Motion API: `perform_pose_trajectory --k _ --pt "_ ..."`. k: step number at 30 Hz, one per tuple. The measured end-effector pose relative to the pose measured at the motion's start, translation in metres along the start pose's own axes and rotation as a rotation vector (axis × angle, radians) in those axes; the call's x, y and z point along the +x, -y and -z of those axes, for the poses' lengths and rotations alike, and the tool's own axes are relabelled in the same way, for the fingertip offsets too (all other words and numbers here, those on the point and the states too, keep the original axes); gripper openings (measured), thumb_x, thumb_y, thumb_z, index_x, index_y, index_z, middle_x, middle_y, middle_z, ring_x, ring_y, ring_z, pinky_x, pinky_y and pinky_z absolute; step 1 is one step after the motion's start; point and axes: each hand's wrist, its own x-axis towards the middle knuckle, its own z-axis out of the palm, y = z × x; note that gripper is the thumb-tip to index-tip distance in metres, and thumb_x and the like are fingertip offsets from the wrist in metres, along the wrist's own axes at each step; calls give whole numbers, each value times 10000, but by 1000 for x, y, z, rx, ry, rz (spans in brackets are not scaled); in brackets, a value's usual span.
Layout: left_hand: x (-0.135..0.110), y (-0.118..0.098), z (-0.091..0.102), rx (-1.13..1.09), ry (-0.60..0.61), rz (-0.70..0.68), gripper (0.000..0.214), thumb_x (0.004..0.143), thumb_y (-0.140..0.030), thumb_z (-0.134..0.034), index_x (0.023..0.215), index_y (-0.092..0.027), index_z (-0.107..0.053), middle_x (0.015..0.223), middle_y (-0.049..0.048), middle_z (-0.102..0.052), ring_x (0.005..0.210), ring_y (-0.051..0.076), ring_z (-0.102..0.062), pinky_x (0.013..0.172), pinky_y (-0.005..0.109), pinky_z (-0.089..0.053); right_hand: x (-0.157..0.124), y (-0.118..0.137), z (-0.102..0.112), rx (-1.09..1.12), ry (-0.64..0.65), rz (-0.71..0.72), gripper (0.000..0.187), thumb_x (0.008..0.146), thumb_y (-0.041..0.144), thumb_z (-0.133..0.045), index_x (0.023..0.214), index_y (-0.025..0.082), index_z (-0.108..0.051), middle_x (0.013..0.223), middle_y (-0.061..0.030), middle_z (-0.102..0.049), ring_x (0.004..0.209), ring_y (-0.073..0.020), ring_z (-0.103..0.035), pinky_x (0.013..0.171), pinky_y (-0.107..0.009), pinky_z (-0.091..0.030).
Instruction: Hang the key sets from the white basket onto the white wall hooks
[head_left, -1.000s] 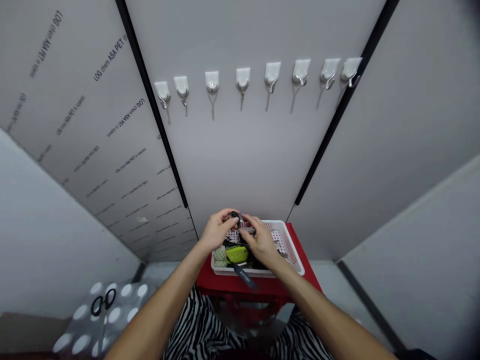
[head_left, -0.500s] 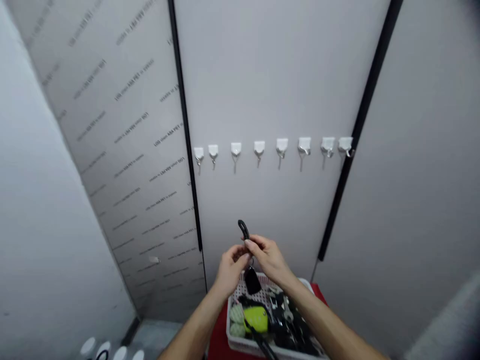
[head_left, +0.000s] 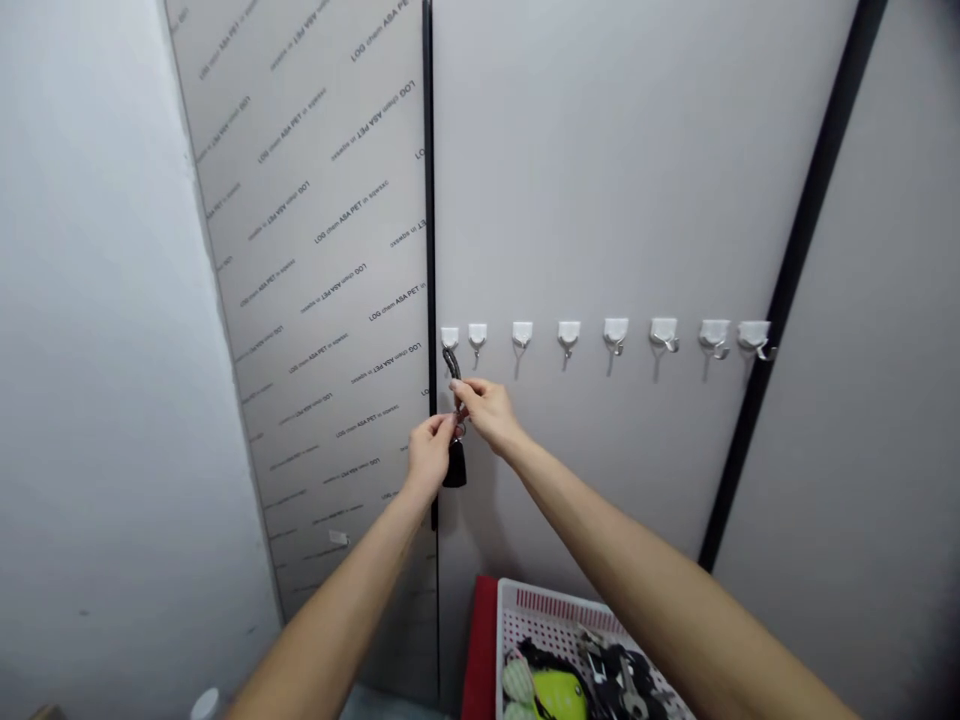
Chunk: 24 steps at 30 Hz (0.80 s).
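A black key fob [head_left: 455,466] hangs from a metal ring and a dark braided strap [head_left: 451,360]. My right hand [head_left: 486,408] pinches the strap from the right, thumb and fingers together. Just below, my left hand [head_left: 432,455] is closed near the ring at the strap's lower end. The strap's loop reaches up to the leftmost white wall hook [head_left: 449,336] and overlaps its metal part; whether it is over the hook, I cannot tell. More white hooks [head_left: 569,333] run in a row to the right, with nothing hanging from them.
Below stands a white plastic basket [head_left: 504,625] holding several keys [head_left: 631,695], dark straps and a yellow-green case [head_left: 559,692]. It rests on something red [head_left: 480,650]. Black strips [head_left: 430,250] divide the pale panels. A white round object [head_left: 205,704] shows at the bottom left.
Both hands have lifted the key fob from above the basket up to the leftmost hook. The view has shifted, so the hooks now appear lower and further right.
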Motion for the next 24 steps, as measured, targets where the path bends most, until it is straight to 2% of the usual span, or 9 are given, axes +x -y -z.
perform_pose_trajectory --k 3,7,12,16,19,22,24 --pt "11 -1 7 12 -17 -19 219 607 -311 -455 610 -112 -547 517 -18 -508 471 59 -410 467 171 -302 10 0 -9 -69 -47 -6 343 620 448 -374 497 146 -478 460 26 -465 431 -67 -431 443 -178 -334" --pt "19 -2 9 -24 7 49 193 605 -284 -451 601 -111 -537 480 -32 -486 413 46 -376 424 167 -278 17 -4 -15 -164 -124 -53 357 623 454 -357 492 151 -491 447 18 -476 437 -80 -442 454 -188 -337" --pt "21 0 7 -69 14 97 138 612 -218 -443 612 -115 -536 488 -33 -490 444 46 -422 470 168 -324 18 -10 -15 -279 -152 -131 357 625 450 -354 477 161 -502 447 6 -487 437 -88 -439 440 -191 -322" --pt "19 2 6 -43 47 132 106 603 -176 -458 627 -120 -545 486 -33 -493 439 45 -421 500 180 -349 18 -11 -15 -337 -114 -152 343 631 430 -363 492 160 -521 453 -5 -496 441 -93 -436 439 -198 -312" --pt "13 7 6 -6 16 160 144 600 -137 -448 704 -125 -547 520 -29 -507 459 49 -431 522 186 -362 14 -12 -12 -363 -63 -119 341 647 408 -360 526 149 -547 474 -14 -510 462 -94 -440 451 -199 -309" --pt "-2 19 9 44 -11 165 206 601 -143 -446 787 -130 -534 601 -15 -534 502 53 -449 553 192 -373 -5 -19 1 -344 -19 -78 319 661 371 -369 657 130 -578 580 -28 -553 519 -92 -459 489 -196 -320" --pt "-19 34 10 81 34 162 222 602 -165 -452 807 -132 -529 652 -3 -548 541 62 -465 579 200 -378 -28 -31 15 -348 55 -73 309 669 338 -375 754 115 -572 661 -39 -570 561 -91 -469 530 -198 -330"
